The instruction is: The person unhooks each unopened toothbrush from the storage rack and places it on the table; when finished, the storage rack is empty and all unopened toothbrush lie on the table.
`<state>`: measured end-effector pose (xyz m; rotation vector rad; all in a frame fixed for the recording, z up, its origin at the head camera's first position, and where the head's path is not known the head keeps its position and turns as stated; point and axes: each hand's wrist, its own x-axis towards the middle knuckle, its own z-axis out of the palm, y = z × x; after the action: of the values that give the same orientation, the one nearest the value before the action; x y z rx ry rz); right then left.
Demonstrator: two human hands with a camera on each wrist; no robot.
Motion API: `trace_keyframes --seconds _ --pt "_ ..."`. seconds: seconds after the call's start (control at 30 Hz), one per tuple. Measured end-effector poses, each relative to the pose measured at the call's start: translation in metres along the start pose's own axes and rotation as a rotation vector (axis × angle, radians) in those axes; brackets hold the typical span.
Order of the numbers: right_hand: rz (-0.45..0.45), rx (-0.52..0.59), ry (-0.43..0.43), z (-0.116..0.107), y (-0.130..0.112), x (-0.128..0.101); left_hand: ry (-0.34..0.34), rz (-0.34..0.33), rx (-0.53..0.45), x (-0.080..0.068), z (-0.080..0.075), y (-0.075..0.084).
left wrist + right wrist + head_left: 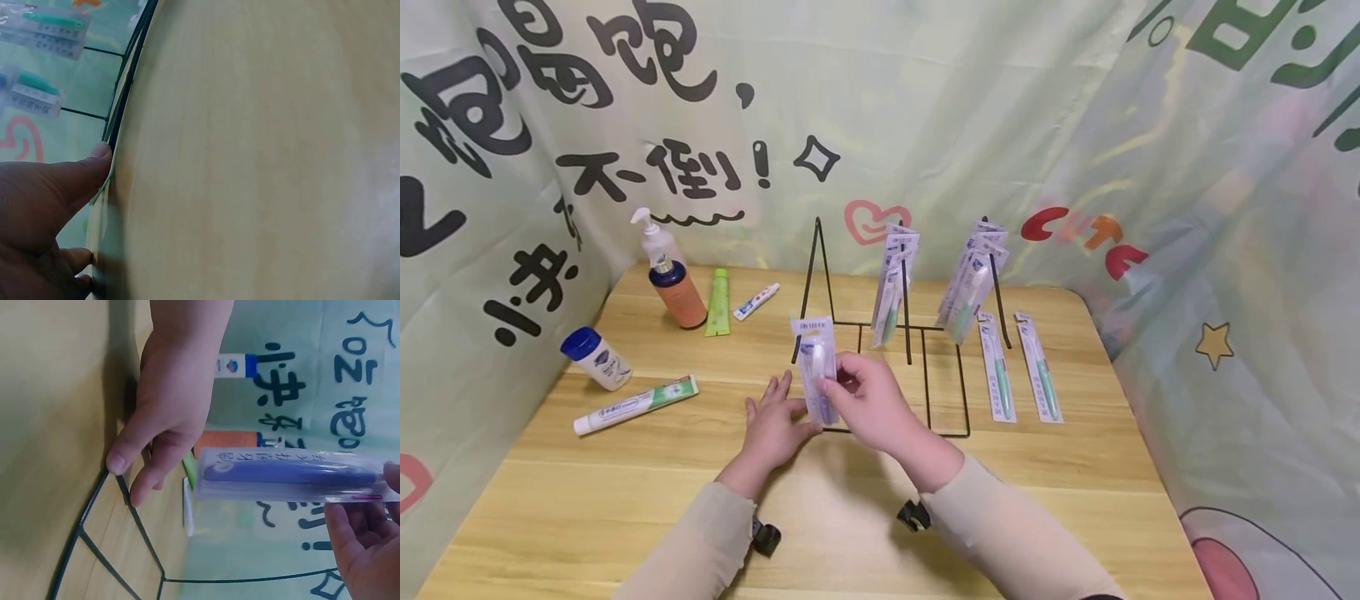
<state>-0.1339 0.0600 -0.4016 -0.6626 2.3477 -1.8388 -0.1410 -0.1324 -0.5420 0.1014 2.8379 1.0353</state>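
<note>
My right hand (pixel 874 400) pinches a packaged toothbrush (pixel 817 367) with a purple handle between thumb and fingers. Its package stands upright in front of the left prong of a black wire rack (pixel 927 383); I cannot tell whether it touches that prong. My left hand (pixel 775 429) rests on the table at the rack's front left corner, fingers spread. In the left wrist view the thumb (pixel 87 172) presses on the wire. Green-handled packaged toothbrushes hang on the middle prong (pixel 891 292) and the right prong (pixel 970 292).
Two packaged toothbrushes (pixel 997 371) lie right of the rack. At the left are a pump bottle (pixel 677 292), a green tube (pixel 718 304), a small tube (pixel 756 302), a blue-capped white bottle (pixel 601 360) and a toothpaste tube (pixel 636 405). Printed cloth (pixel 940 108) hangs behind the table.
</note>
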Motion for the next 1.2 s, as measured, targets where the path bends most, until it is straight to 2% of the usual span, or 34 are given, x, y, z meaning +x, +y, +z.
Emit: trace_keyframes --seconds 0.1,0.2,0.3,0.37,0.4,0.47,0.57,0.63,0.7,0.8,0.9,0.97,1.07,1.2 --pt "-0.036 -0.023 -0.014 -0.005 -0.002 -0.02 0.006 -0.001 0.008 -0.001 0.0 -0.001" --pt "-0.152 -0.089 0.003 -0.017 0.005 -0.044 0.007 0.002 0.005 -0.002 0.0 0.0" --pt "-0.282 -0.178 0.024 -0.044 0.023 -0.074 -0.002 0.011 -0.007 -0.001 0.003 0.002" --pt "-0.3 -0.228 0.044 -0.069 0.037 -0.095 -0.009 0.018 -0.018 -0.001 0.005 0.003" --pt "-0.276 -0.235 0.05 -0.084 0.043 -0.106 -0.013 0.019 -0.022 0.0 0.005 0.003" --pt "-0.161 -0.202 0.063 -0.118 0.056 -0.124 -0.02 0.015 -0.028 0.0 0.006 0.003" --pt "0.099 -0.169 0.172 -0.176 0.073 -0.138 -0.017 0.008 -0.023 -0.001 0.006 0.001" --pt "0.271 -0.168 0.272 -0.216 0.085 -0.138 -0.011 0.001 -0.02 -0.001 0.005 -0.001" --pt "0.403 -0.224 0.383 -0.251 0.096 -0.13 -0.009 0.003 -0.018 0.0 0.004 -0.002" --pt "0.531 -0.345 0.478 -0.293 0.112 -0.111 -0.01 0.008 -0.019 0.0 0.003 -0.003" --pt "0.589 -0.485 0.496 -0.319 0.129 -0.088 -0.015 0.009 -0.015 0.001 0.002 -0.004" --pt "0.63 -0.53 0.482 -0.329 0.14 -0.074 -0.013 0.004 -0.01 0.001 0.001 -0.004" --pt "0.705 -0.518 0.451 -0.338 0.157 -0.06 -0.007 0.001 -0.003 0.001 0.001 -0.004" --pt "0.826 -0.469 0.412 -0.345 0.176 -0.051 -0.009 0.004 -0.013 0.0 0.001 -0.003"
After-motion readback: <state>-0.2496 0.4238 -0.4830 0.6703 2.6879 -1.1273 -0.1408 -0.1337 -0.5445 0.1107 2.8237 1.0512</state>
